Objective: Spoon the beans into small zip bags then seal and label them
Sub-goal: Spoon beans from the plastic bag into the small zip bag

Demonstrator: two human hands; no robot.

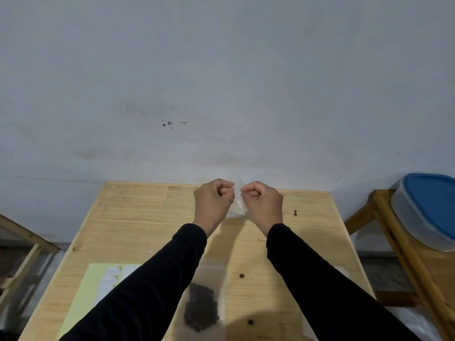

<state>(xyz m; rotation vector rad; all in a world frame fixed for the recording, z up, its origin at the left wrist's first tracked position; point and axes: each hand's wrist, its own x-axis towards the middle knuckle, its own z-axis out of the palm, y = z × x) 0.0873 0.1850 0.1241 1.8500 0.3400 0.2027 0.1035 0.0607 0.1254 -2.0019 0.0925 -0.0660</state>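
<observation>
Both hands are raised side by side above the far edge of the wooden table (138, 217), knuckles toward the camera. On the near left of the table lies a pale yellow label sheet (81, 299), partly under the left sleeve. Left hand (213, 203) pinches one side of a small clear zip bag (236, 203); the bag hangs between the fists, long axis upright, and which end is its mouth cannot be told. Nearer the camera, a filled bag of dark beans (200, 308) lies flat, long axis running away from the camera. Right hand (263, 205) pinches the empty bag's other side. Far right, a blue-lidded container (428, 205) rests on a wooden rack (394, 232).
</observation>
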